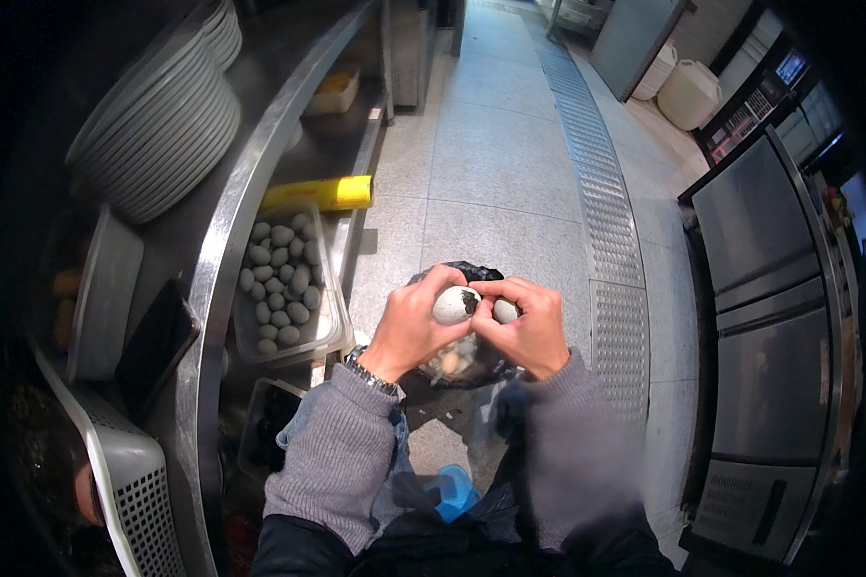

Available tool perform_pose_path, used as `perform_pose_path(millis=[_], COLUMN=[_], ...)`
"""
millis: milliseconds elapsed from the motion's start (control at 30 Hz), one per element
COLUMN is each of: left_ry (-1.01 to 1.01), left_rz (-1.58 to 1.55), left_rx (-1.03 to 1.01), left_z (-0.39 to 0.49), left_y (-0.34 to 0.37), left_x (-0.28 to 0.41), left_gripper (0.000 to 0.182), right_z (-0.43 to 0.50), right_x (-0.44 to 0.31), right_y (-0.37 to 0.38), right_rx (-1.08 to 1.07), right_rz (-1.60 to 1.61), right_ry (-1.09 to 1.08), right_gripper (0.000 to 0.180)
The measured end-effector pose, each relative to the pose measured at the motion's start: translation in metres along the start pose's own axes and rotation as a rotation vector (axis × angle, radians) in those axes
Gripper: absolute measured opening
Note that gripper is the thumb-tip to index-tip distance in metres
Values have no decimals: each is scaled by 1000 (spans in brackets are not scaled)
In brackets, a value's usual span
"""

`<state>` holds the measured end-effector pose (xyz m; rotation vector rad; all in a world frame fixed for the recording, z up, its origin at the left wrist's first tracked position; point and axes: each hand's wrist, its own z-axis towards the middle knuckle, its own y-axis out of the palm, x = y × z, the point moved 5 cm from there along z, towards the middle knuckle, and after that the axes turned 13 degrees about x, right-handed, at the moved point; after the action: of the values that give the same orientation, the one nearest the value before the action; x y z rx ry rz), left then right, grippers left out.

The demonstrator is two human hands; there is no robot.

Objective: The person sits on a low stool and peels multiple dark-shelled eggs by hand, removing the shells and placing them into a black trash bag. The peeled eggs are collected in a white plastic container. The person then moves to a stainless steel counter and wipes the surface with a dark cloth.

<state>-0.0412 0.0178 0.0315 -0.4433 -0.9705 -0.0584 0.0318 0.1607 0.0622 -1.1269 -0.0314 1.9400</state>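
My left hand (416, 317) holds a pale, speckled egg (453, 306) with a dark patch at its right end, where the shell is broken away. My right hand (530, 321) has its thumb and fingertips at that patch and holds a second pale egg (506, 311) in its curled fingers. Below both hands is a black plastic bag (479, 272) with pale shell pieces inside, partly hidden. On the lower shelf to the left, a clear plastic container (335, 333) holds several grey-green eggs (298, 312). Another container (256, 404) with dark contents sits nearer to me.
A yellow roll (350, 192) lies beyond the egg container. The steel shelf edge (220, 245) runs along my left, with stacked white plates (180, 130) and a perforated plastic basket (141, 490) above. Steel cabinets (761, 303) stand right, past a floor drain grate (613, 238).
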Motion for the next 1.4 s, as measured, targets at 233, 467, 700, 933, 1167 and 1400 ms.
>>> perform_pose_path(millis=[233, 467, 700, 933, 1167, 1400], left_ry=[-34, -240, -706, -556, -471, -429], left_rz=[-74, -541, -963, -817, -709, -559], left_rx=[-20, -77, -96, -98, -116, -80], left_z=[2, 6, 1, 3, 2, 4], left_y=[-2, -3, -6, -2, 1, -4], left_x=[2, 4, -5, -10, -6, -3], left_gripper=[47, 45, 52, 52, 59, 54], right_z=[2, 7, 11, 6, 7, 5], right_x=[8, 18, 10, 3, 9, 4], right_y=[-7, -17, -14, -11, -9, -11], right_rx=[28, 110, 33, -47, -71, 69], right_rz=[16, 79, 98, 218, 267, 99], right_ry=[95, 142, 1, 135, 116, 8], right_gripper=[14, 12, 19, 22, 25, 11])
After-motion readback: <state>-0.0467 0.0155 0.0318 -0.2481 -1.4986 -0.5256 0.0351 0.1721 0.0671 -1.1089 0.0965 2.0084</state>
